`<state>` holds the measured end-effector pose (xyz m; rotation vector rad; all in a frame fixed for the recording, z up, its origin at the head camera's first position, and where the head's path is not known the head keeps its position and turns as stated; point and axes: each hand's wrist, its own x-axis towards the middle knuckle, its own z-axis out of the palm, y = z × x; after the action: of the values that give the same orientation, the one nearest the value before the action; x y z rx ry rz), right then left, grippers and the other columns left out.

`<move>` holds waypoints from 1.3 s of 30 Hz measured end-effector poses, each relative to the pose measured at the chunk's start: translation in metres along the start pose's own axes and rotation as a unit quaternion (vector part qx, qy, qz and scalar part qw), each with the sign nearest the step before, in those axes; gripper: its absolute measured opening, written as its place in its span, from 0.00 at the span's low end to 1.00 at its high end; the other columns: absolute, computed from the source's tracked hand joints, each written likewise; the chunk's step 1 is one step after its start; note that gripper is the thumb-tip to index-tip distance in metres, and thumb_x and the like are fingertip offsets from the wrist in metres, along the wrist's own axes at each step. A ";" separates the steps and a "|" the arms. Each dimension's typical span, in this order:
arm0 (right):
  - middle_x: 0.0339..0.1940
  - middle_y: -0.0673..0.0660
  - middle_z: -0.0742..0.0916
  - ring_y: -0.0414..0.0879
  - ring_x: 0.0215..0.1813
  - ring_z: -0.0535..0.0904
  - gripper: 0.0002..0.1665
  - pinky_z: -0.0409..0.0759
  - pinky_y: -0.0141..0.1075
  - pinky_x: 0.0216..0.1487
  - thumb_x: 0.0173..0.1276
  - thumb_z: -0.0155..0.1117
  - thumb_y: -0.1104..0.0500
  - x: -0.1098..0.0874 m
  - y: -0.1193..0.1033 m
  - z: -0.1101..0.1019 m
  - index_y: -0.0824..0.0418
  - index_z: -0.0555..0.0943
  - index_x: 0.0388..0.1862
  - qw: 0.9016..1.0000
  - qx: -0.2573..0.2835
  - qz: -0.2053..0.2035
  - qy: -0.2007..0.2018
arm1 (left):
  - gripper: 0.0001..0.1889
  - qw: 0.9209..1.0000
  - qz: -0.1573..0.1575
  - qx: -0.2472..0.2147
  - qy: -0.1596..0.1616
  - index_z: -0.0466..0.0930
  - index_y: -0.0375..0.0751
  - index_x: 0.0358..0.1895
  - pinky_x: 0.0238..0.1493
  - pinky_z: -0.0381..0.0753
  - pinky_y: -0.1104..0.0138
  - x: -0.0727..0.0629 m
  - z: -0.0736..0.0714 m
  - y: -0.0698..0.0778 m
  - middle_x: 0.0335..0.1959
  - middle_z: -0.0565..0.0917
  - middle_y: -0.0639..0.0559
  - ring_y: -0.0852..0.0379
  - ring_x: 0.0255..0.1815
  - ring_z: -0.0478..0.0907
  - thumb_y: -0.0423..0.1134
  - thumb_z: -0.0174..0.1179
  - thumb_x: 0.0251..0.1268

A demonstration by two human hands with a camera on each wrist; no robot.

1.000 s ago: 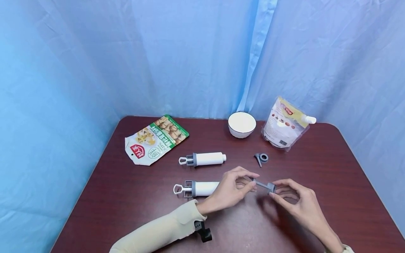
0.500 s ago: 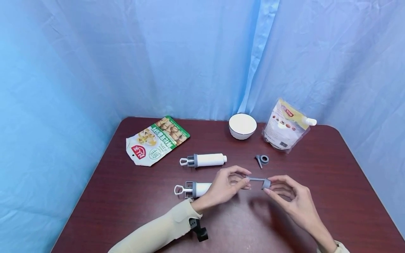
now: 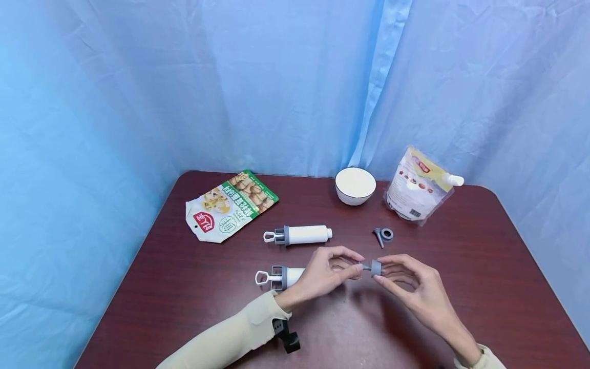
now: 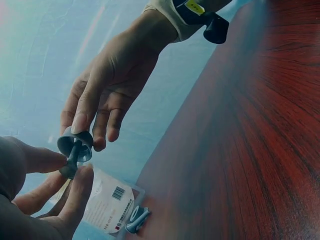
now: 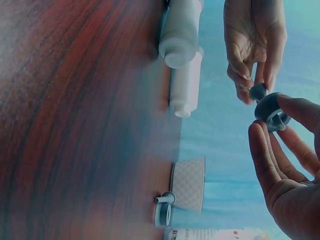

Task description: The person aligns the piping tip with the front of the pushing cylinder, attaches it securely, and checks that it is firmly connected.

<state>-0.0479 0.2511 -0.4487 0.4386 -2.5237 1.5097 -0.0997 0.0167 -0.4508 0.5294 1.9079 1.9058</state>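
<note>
Between thumb and fingertips, my left hand (image 3: 322,271) pinches the flared end of a small grey nozzle (image 4: 73,157). My right hand (image 3: 421,289) grips a grey ring cap (image 3: 376,268) by its rim. The nozzle's thin stem runs into the cap; in the right wrist view its tip shows inside the cap's (image 5: 267,107) opening. Both hands are raised over the table's front half. A white syringe (image 3: 295,275) with a grey collar lies by my left hand, its front end hidden behind that hand.
Behind lies a second white syringe (image 3: 306,234). Another grey nozzle (image 3: 379,237) and ring cap (image 3: 387,234) lie to its right. Farther back are a white bowl (image 3: 356,183), a standing spouted pouch (image 3: 417,187) and a flat green-and-white packet (image 3: 230,207). Blue curtains (image 3: 286,87) surround the table.
The right hand has moved left, bringing the ring cap along the nozzle's stem toward the left hand's fingertips. Less of the stem shows between the hands now.
</note>
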 end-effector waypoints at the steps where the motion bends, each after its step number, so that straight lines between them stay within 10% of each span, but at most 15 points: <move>1: 0.45 0.49 0.90 0.38 0.45 0.89 0.22 0.87 0.30 0.45 0.63 0.78 0.67 0.000 0.000 0.001 0.53 0.85 0.55 1.000 0.002 -0.003 -0.002 | 0.13 1.000 -0.001 0.006 0.002 0.86 0.35 0.55 0.42 0.88 0.67 0.000 0.000 0.000 0.43 0.91 0.34 0.59 0.38 0.91 0.35 0.67 0.71; 17: 0.43 0.51 0.91 0.41 0.45 0.90 0.21 0.88 0.31 0.47 0.63 0.78 0.66 0.008 -0.002 0.019 0.53 0.85 0.54 0.999 0.038 0.010 -0.018 | 0.11 0.999 -0.019 0.022 0.018 0.90 0.37 0.51 0.39 0.83 0.76 -0.002 -0.003 -0.002 0.43 0.92 0.37 0.68 0.37 0.87 0.36 0.70 0.68; 25: 0.42 0.58 0.92 0.40 0.43 0.90 0.21 0.88 0.31 0.46 0.61 0.77 0.70 0.011 0.002 0.026 0.59 0.86 0.54 0.997 0.071 -0.012 -0.015 | 0.11 0.998 -0.053 0.021 0.026 0.91 0.42 0.50 0.21 0.71 0.74 -0.006 -0.009 -0.003 0.41 0.93 0.41 0.67 0.22 0.78 0.39 0.71 0.68; 39: 0.48 0.58 0.88 0.36 0.48 0.88 0.21 0.88 0.33 0.49 0.60 0.79 0.69 0.018 0.009 0.032 0.60 0.86 0.52 0.997 0.081 -0.002 -0.012 | 0.11 0.998 -0.029 0.024 0.044 0.91 0.38 0.50 0.41 0.84 0.76 -0.005 -0.012 -0.009 0.45 0.92 0.38 0.65 0.39 0.88 0.37 0.71 0.68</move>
<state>-0.0676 0.2236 -0.4659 0.4867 -2.4264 1.7259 -0.1013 0.0040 -0.4600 0.4057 2.0065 1.8777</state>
